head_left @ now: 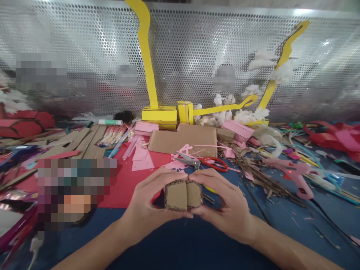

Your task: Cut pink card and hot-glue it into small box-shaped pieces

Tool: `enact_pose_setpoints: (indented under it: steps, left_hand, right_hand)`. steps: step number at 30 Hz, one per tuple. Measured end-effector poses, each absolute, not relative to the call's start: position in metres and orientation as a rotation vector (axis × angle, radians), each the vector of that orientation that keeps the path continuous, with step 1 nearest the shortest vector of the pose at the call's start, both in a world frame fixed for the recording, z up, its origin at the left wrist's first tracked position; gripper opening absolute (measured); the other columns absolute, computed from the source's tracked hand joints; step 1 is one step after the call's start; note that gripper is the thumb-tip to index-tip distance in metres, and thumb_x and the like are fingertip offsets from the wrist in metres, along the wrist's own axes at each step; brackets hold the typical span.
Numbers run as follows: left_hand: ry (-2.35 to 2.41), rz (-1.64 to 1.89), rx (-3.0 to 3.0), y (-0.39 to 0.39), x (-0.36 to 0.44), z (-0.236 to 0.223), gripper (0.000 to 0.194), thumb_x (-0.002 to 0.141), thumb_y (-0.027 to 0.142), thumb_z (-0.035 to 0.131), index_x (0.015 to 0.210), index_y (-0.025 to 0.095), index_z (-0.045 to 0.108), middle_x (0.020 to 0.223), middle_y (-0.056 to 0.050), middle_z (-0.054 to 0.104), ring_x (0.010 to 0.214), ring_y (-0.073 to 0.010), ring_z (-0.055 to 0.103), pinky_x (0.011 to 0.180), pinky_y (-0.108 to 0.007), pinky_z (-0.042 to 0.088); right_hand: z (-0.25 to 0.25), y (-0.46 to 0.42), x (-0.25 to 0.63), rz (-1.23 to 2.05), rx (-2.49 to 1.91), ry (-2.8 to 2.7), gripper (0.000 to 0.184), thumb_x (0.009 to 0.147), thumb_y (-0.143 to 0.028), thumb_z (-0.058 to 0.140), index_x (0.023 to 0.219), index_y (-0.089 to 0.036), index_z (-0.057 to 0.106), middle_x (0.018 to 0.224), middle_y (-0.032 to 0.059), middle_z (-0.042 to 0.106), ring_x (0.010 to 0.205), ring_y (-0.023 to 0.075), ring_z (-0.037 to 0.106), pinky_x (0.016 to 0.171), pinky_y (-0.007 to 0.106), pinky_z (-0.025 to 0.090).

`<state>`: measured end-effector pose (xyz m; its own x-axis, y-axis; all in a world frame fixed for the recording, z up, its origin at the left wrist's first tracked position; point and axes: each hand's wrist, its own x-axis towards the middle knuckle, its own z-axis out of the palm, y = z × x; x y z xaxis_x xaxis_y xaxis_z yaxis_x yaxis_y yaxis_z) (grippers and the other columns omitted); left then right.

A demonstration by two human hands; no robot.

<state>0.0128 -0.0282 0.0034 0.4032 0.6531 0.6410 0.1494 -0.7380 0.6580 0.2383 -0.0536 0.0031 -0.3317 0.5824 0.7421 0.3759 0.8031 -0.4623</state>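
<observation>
Close above the blue table's front part, my left hand (146,200) and my right hand (227,204) hold a small cardboard block (176,195) between them. Its end face looks like two angular panels meeting at a seam, the left panel slightly overlapping the right one (194,194). Whether these are two separate pieces is hard to tell. Thumbs lie below and fingers curl over the top on both sides. Rough corrugated edges show round the rim. Just beyond my fingertips lie scissors with red handles (197,163), their blades apart and pointing left.
A brown cardboard sheet (197,137) and pink paper scraps (142,159) lie behind. A pink glue gun (295,174) with a lit red light and cord rests right. Yellow boxes (159,113) with tall strips stand before a perforated metal panel (185,52). Red paper (118,191) lies left.
</observation>
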Motion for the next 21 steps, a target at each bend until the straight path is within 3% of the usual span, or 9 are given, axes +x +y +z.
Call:
enact_pose_setpoints:
  steps: [10,15,21]
  left_hand:
    - [0.697,1.154,2.193,-0.024,0.010,0.000,0.066,0.076,0.033,0.089,0.133,0.032,0.057,0.121,-0.005,0.068,0.108,-0.0211,0.067,0.096,-0.033,0.056]
    - [0.722,1.105,2.249,-0.021,0.006,-0.003,0.059,0.084,0.026,0.081,0.136,0.033,0.054,0.130,-0.006,0.065,0.121,-0.0242,0.063,0.105,-0.037,0.052]
    - [0.675,1.124,2.310,-0.021,0.006,-0.008,0.058,0.086,0.023,0.079,0.137,0.033,0.054,0.132,-0.007,0.064,0.123,-0.0236,0.062,0.109,-0.037,0.051]
  right_hand:
    - [0.004,-0.052,0.239,0.233,-0.707,-1.937,0.043,0.087,-0.036,0.079,0.124,-0.021,0.062,0.110,0.0091,0.072,0.101,0.0210,0.070,0.088,0.030,0.059]
    - [0.004,-0.053,0.240,0.258,-0.690,-1.931,0.049,0.082,-0.032,0.082,0.125,-0.022,0.061,0.111,0.0097,0.072,0.103,0.0238,0.070,0.090,0.036,0.059]
    - [0.005,-0.053,0.239,0.208,-0.698,-1.945,0.050,0.081,-0.028,0.083,0.126,-0.023,0.061,0.111,0.0098,0.073,0.102,0.0232,0.071,0.090,0.035,0.060]
